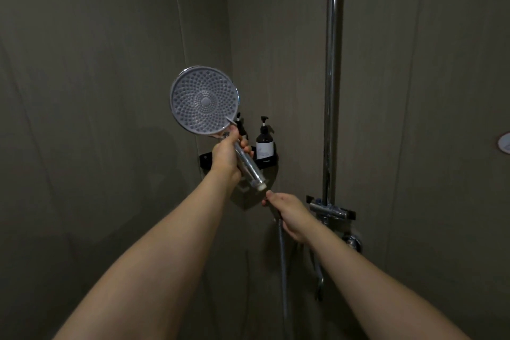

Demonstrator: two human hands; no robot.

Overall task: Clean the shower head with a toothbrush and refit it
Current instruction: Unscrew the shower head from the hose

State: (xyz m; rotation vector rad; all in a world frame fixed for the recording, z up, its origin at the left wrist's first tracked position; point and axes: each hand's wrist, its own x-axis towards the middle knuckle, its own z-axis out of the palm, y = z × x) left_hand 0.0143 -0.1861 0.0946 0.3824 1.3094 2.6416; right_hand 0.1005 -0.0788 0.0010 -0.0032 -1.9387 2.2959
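Gripping the clear handle of the shower head [204,100], the person's left hand [226,152] has its fingers curled round the stem just below the round face. That face, a grey disc studded with rows of small nozzles inside a chrome rim, is raised and turned toward the camera. The handle slants down and to the right from the hand, and its white end stands free in the air, detached from the hose [282,246].

Behind the left hand, a black corner shelf [266,160] is fixed to the dark wall. A dark pump bottle [265,138] with a pale label stands on it, and a second pump bottle [241,125] is mostly hidden behind the shower head and the hand.

Just below and right of the handle's free end, the right hand [289,215] holds the top of the hose, fingers closed round it with the thumb laid along the top. The hose's end fitting is covered by the fingers, so its shape cannot be told. The hand is near the handle's end but apart from it. From the hand the metal hose hangs straight down.

Further right, a chrome riser pipe [332,77] runs up the wall, and at its foot sits the chrome mixer valve [328,211].
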